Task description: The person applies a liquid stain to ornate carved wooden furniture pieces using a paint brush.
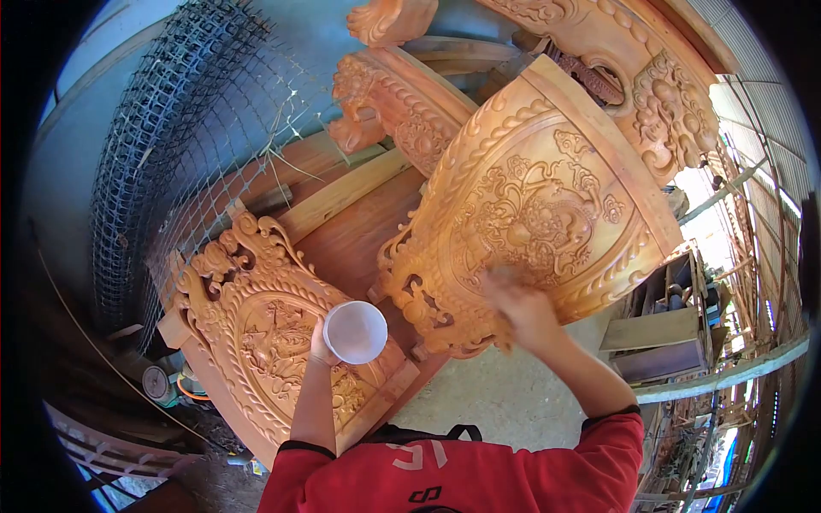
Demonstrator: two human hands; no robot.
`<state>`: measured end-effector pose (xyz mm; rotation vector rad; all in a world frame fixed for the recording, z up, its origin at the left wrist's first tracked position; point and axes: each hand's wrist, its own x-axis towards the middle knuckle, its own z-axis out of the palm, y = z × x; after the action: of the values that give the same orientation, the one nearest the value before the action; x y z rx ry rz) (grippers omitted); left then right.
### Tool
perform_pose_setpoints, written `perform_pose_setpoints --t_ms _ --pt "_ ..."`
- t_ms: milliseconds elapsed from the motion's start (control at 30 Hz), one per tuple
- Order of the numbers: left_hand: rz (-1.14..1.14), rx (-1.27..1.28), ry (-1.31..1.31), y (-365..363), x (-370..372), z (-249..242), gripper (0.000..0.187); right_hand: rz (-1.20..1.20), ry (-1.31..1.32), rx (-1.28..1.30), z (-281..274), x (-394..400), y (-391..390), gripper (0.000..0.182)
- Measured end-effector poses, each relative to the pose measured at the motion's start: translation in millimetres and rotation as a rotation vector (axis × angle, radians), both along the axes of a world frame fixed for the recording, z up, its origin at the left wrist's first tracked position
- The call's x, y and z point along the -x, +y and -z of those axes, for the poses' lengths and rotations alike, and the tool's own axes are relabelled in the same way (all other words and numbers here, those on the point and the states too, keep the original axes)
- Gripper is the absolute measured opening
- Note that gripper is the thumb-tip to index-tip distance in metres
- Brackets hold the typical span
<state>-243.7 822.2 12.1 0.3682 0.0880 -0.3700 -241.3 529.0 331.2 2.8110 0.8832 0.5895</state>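
Observation:
My left hand (321,344) is closed around the side of a white plastic cup (356,332), seen mostly from its round face. The cup is above a carved wooden panel (286,342) lying at the lower left, with an oval relief and a scrolled edge. My right hand (523,315) is at the lower part of a larger carved panel (547,205), which stands tilted and looks glossy. Its fingers are closed on something brownish, smeared by motion, and I cannot make out its kind. The larger panel has a figure relief inside a beaded border.
A roll of black plastic mesh (162,137) stands at the left by the blue wall. More carved wooden parts (402,107) are stacked behind the panels. At the right is a wooden box (658,342) beside a pale rail (727,376). Concrete floor (496,393) shows between.

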Motion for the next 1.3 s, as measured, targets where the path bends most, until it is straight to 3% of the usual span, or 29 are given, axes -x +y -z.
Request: perform_pose_setpoints --t_ms 67,100,233,333,400,500,533,600,667,733,767,833,867,933,1033,1133,1200,1233,1300 --pt "-0.001 -0.01 0.025 -2.1 0.0 -6.0 0.072 -0.016 0.549 -0.154 23.1 2.5 -0.5 0.042" --pt "-0.008 -0.019 0.051 -1.6 -0.7 -9.7 0.072 -0.017 0.547 -0.159 22.7 1.2 -2.5 0.042" --pt "-0.023 -0.055 0.044 -2.0 1.2 -13.8 0.07 0.167 0.215 -0.537 -8.5 -14.0 -16.3 0.034" --pt "0.0 -0.043 0.066 -0.9 -4.1 -5.9 0.068 0.284 0.018 -0.564 -76.7 -12.7 1.6 0.032" --pt "-0.013 -0.038 0.114 -1.1 -3.7 -4.9 0.066 0.262 -0.419 -0.33 -94.1 -18.5 -6.9 0.032" --pt "-0.02 -0.048 0.141 -0.6 -3.8 -1.0 0.066 0.152 -0.615 -0.162 -95.3 -16.4 -12.0 0.033" --pt "-0.02 -0.049 0.144 -0.4 -2.0 0.2 0.066 0.061 -0.569 -0.12 -80.3 -17.6 -21.5 0.039" --pt "-0.035 -0.052 0.107 -1.7 -3.0 -2.0 0.065 0.108 -0.357 0.068 -43.1 -9.5 -23.3 0.042" --pt "-0.014 -0.035 0.135 -1.4 -2.4 -14.2 0.065 -0.055 -0.261 0.139 -4.2 -1.8 -21.2 0.043" --pt "0.011 -0.023 0.166 -2.4 -3.1 -18.8 0.065 -0.046 0.091 -0.03 31.5 13.1 -14.0 0.044" --pt "0.005 -0.045 0.165 -2.4 -3.9 -18.6 0.065 -0.042 0.092 -0.034 39.2 12.0 -13.1 0.044" --pt "0.002 -0.071 0.166 -1.9 -2.9 -14.8 0.064 -0.037 0.42 -0.137 48.9 13.2 -12.1 0.038" --pt "0.0 -0.061 0.159 -1.8 -3.0 -11.1 0.063 -0.037 0.421 -0.14 39.7 13.2 -9.1 0.038" --pt "-0.008 -0.053 0.152 -0.7 -4.2 -4.8 0.062 0.327 0.463 -0.227 8.5 1.7 -0.7 0.031" --pt "-0.022 -0.026 0.139 -0.4 -3.6 -2.8 0.062 0.292 0.122 -0.4 -17.5 -19.1 -25.9 0.031" --pt "-0.018 -0.01 0.127 -1.4 -3.7 -8.6 0.061 0.354 -0.113 -0.545 -83.0 -10.3 -17.1 0.032" --pt "-0.028 -0.006 0.136 -1.0 -3.1 -10.2 0.062 0.24 -0.461 -0.269 -114.2 -7.1 -20.5 0.03" --pt "-0.029 -0.007 0.138 -1.2 -2.9 -9.6 0.062 0.24 -0.459 -0.27 -120.2 -6.2 -21.7 0.03" --pt "-0.051 -0.034 0.165 -1.8 -3.9 -9.0 0.062 0.078 -0.714 -0.103 -126.6 -5.3 -24.3 0.029"
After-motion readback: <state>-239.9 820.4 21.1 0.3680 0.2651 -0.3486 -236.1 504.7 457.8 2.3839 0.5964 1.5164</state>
